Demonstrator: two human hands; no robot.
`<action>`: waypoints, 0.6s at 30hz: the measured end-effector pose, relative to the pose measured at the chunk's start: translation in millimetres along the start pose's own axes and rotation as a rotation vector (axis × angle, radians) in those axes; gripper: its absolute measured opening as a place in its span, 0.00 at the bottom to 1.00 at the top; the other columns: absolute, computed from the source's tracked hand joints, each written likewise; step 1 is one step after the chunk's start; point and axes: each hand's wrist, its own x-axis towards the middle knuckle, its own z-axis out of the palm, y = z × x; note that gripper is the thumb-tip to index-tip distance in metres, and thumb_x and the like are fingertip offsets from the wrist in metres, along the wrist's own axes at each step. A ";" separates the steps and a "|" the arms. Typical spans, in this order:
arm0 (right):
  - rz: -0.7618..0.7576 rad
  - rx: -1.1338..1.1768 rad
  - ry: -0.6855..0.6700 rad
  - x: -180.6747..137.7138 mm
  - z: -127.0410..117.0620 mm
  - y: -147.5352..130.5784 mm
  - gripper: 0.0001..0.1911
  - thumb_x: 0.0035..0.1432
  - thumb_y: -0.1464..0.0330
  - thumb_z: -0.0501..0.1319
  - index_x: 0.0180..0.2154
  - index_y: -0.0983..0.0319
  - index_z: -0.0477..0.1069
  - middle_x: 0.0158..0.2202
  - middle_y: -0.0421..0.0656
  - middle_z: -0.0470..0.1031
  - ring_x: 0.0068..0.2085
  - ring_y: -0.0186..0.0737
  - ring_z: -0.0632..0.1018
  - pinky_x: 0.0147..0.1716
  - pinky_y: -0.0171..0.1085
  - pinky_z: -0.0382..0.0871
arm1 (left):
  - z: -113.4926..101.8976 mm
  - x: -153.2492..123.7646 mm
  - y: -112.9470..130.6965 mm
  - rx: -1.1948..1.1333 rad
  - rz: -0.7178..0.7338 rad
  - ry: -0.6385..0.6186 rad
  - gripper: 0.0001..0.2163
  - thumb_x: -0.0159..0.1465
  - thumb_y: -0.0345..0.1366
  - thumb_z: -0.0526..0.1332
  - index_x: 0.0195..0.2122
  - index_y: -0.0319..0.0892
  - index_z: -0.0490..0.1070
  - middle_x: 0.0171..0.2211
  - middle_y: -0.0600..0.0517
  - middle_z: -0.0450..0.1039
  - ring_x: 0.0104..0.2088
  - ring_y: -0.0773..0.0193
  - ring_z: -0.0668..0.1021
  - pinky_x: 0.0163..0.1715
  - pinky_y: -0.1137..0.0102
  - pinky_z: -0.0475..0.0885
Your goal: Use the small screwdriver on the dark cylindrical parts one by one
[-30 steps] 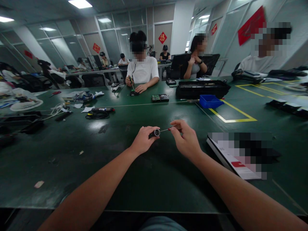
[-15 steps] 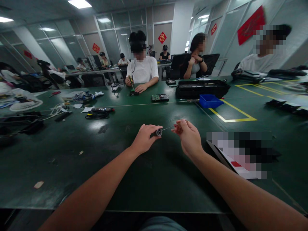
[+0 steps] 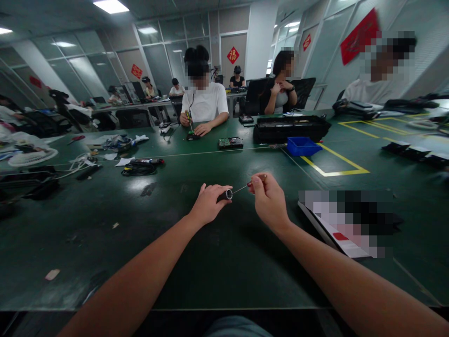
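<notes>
The left hand covers most of a black cylinder; the right hand hides much of a screwdriver's handle. To that hand's right, pixelation blurs part of a white package.

Glass partitions, pale pillar, red posters, black chairs under lit ceiling panels.

The camera on my head looks forward and down across the dark green, smooth surface, taking in its near edge and my blue-grey clothing at the bottom. My left fingers and right fingers come near the middle, at arm's reach from the lens. Its wide sweep carries well beyond them, to the tall glass partitions and rectangular white ceiling light at the top.
</notes>
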 end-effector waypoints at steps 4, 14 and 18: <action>-0.001 0.010 -0.052 0.3 1.3 -0.8 0.11 0.69 0.59 0.54 0.40 0.58 0.70 0.33 0.43 0.78 0.34 0.42 0.79 0.37 0.42 0.71 | 1.5 -1.1 -2.5 -0.003 0.025 0.040 0.19 0.68 0.39 0.63 0.60 0.52 0.70 0.54 0.50 0.75 0.56 0.53 0.74 0.67 0.40 0.49; 0.026 0.020 -0.091 0.2 3.8 5.6 0.12 0.69 0.59 0.53 0.41 0.58 0.70 0.34 0.43 0.78 0.35 0.43 0.80 0.38 0.44 0.71 | -4.1 -0.5 5.1 0.037 0.020 0.044 0.18 0.67 0.33 0.64 0.57 0.51 0.73 0.50 0.49 0.75 0.54 0.53 0.74 0.65 0.41 0.52; 0.040 0.006 -0.083 0.3 3.1 4.0 0.12 0.69 0.59 0.53 0.41 0.59 0.69 0.34 0.44 0.79 0.36 0.44 0.80 0.40 0.45 0.71 | -3.9 0.2 6.1 0.052 0.026 0.064 0.18 0.66 0.34 0.65 0.57 0.49 0.74 0.48 0.49 0.74 0.52 0.54 0.74 0.64 0.45 0.56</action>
